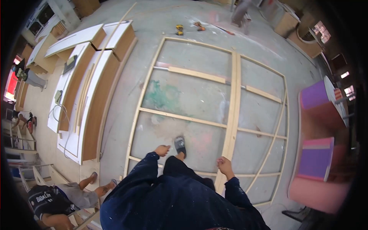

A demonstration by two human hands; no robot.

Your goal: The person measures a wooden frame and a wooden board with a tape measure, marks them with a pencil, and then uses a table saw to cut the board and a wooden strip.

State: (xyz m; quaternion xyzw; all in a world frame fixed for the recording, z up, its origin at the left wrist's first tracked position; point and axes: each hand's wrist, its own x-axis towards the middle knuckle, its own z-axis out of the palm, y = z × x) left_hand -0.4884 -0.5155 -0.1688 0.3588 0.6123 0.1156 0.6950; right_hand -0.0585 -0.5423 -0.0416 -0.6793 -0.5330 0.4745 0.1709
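My left hand [162, 150] is over the lower part of a wooden frame [184, 119], with its fingers curled together. To its right my right hand [225, 165] is closed and overlaps the long double middle beam [231, 130] of the frame in this view. What either hand holds, if anything, I cannot tell. Thin light-coloured strips make up the frame, which lies flat on the floor with several crosspieces. A dark clog [179, 146] on my foot is inside one bay of it. A loose thin strip [270, 147] slants across the right-hand bays.
White-topped wooden boxes [92, 115] with strips and a cable stand at left. Yellow power drills [179, 30] lie beyond the frame. Purple-and-pink panels [316, 153] stand at right. A person [57, 199] is at lower left; another person [32, 78] stands at far left.
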